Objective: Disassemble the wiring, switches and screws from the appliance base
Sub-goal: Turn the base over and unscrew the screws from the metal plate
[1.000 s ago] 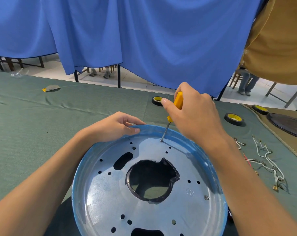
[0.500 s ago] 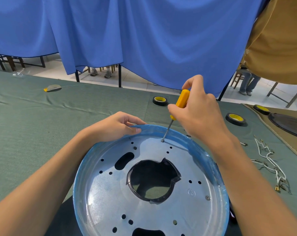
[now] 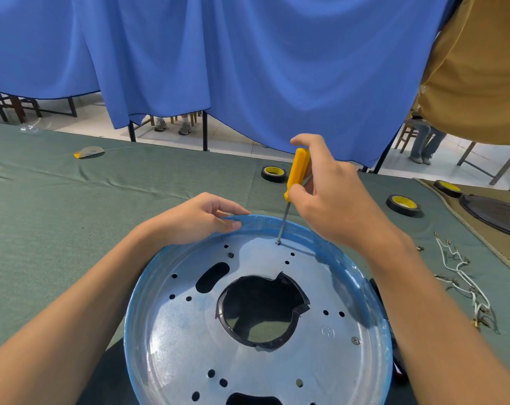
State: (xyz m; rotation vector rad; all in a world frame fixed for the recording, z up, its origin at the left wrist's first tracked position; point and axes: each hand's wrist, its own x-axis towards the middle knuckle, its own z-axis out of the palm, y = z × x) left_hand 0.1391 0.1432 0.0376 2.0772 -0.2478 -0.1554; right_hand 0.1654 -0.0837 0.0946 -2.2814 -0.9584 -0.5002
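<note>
At the near edge of the table (image 3: 58,214), the left hand (image 3: 195,220) gripped the base (image 3: 189,331) steady — the right hand (image 3: 335,206) held the screwdriver (image 3: 297,168) on a screw (image 3: 278,243).

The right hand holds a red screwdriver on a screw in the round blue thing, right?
Not quite. The head view shows the screwdriver has a yellow handle, not a red one. The rest stands: the right hand grips it, with its tip on a screw in the round blue base.
</note>
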